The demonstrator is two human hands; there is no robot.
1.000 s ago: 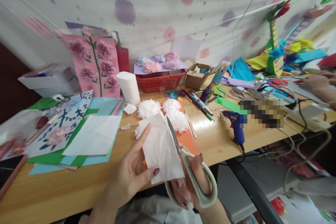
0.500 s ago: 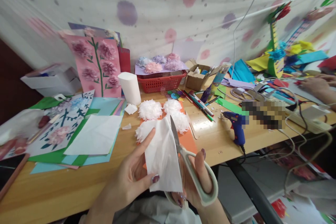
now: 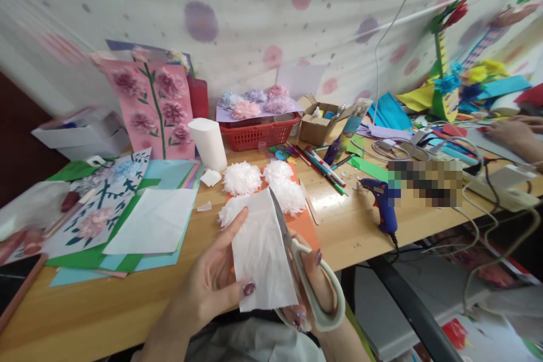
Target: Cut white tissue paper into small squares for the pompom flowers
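My left hand (image 3: pixel 220 277) pinches a folded piece of white tissue paper (image 3: pixel 261 254) along its left side, thumb in front and fingers behind. In my right hand (image 3: pixel 316 288) is a pair of scissors (image 3: pixel 311 277) with pale grey-green handles, thumb through one loop and fingers in the other. The blades lie along the right edge of the tissue, pointing away from me. Past the tissue, several fluffy white paper flowers (image 3: pixel 241 178) rest on an orange sheet (image 3: pixel 307 229), which is partly hidden by my hands.
A blue glue gun (image 3: pixel 382 203) lies to the right, near several cables (image 3: pixel 475 226). Pens (image 3: pixel 324 167) and a red basket (image 3: pixel 258 134) sit behind the flowers. A white tissue roll (image 3: pixel 207 144) and coloured paper sheets (image 3: pixel 148 220) are leftward. Another person's hand (image 3: pixel 513 133) shows far right.
The scissors' handles have moved slightly left and their blades have come closer together along the tissue's edge. My left hand keeps its hold on the tissue.
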